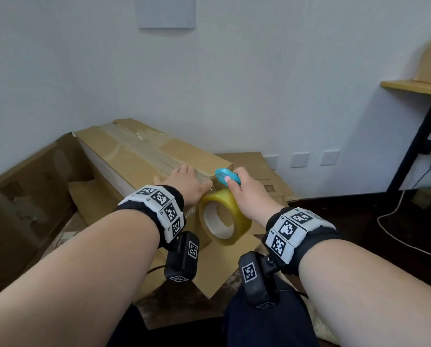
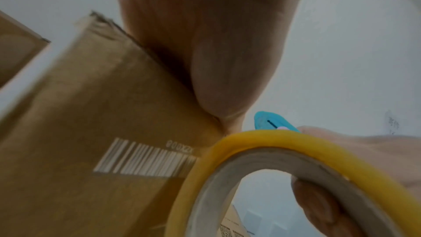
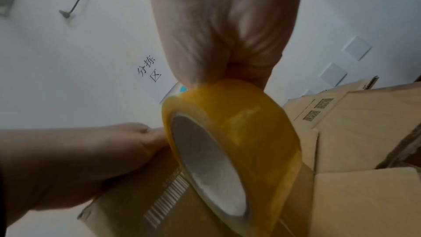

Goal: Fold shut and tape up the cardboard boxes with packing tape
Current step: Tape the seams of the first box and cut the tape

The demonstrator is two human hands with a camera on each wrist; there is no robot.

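Observation:
A long brown cardboard box (image 1: 144,151) lies with its flaps closed and clear tape running along the top seam. My left hand (image 1: 184,181) rests flat on the near end of its top, fingers straight. My right hand (image 1: 247,196) sits just right of that end and pinches a small blue cutter (image 1: 225,175) between thumb and fingers. A yellow roll of packing tape (image 1: 219,197) hangs right under that hand against the box's end face. In the left wrist view a finger shows inside the roll's (image 2: 273,138) core. The box's end carries a barcode (image 3: 168,199).
Opened and flattened cardboard boxes (image 1: 21,196) lie on the left, more flat cartons (image 1: 254,166) behind on the right, and a cardboard sheet (image 1: 222,266) under the box. A wooden desk (image 1: 414,86) with a black leg stands at the right. A white cable (image 1: 394,221) trails on the dark floor.

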